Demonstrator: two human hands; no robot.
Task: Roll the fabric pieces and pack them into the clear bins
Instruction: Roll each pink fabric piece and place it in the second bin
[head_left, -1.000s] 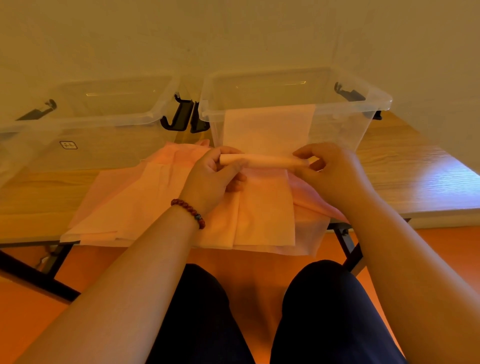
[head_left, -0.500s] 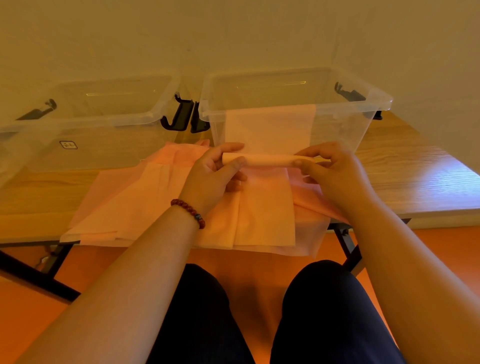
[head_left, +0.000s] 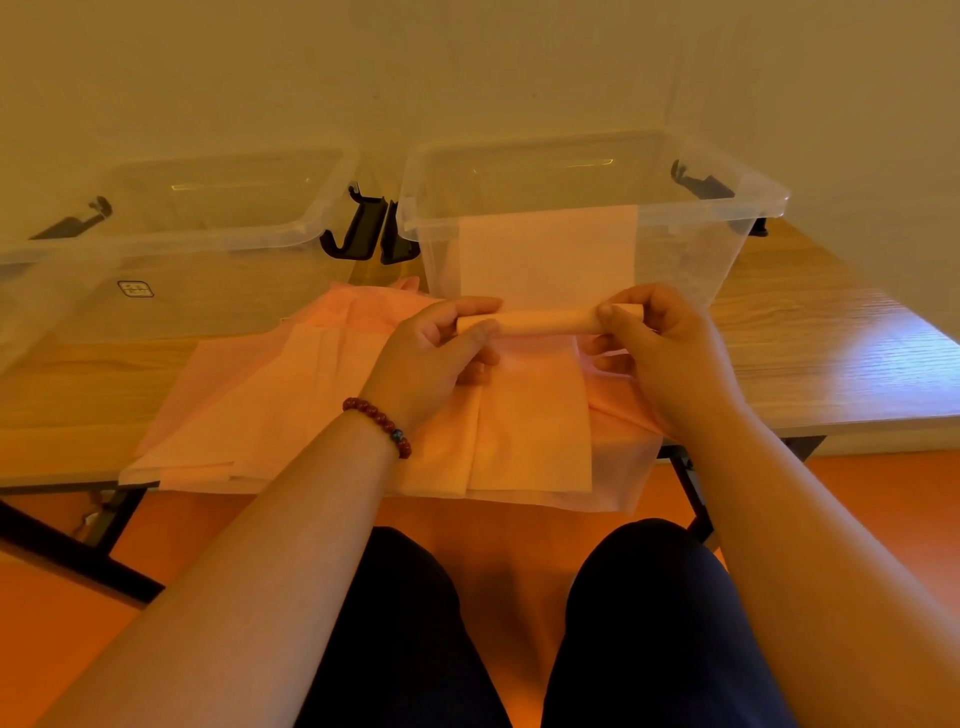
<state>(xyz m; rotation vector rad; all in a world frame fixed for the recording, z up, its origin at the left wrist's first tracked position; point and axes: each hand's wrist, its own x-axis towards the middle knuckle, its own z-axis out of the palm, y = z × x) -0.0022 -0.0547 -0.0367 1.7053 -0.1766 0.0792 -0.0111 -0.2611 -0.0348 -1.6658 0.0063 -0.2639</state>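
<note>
— Since 1 second ago the right hand has turned. Its fingers lay over the top of the roll then. Now the thumb presses the front while the fingers curl behind, so the roll's right end pokes out past the thumb.

— And the left hand?

— Hardly moved. It pinches the roll's left end between thumb and forefinger, with the other fingers tucked underneath. Both hands grip the same roll, 1 at each end.

— Where does the roll sit?

— It is held level, just in front of the near wall of the right bin. Its unrolled part stands flat up that wall, with the top edge just under the rim (whether it touches the plastic I cannot tell).

— What lies beneath the hands?

— A pile of pink fabric is spread over the table, and its near edge hangs over the table's front.

— And the 2nd bin?

— The left bin stands beside the right one on the same table, with black latches between the 2.

— Anything on the arms?

— A bracelet of dark red beads circles the left wrist.
</note>
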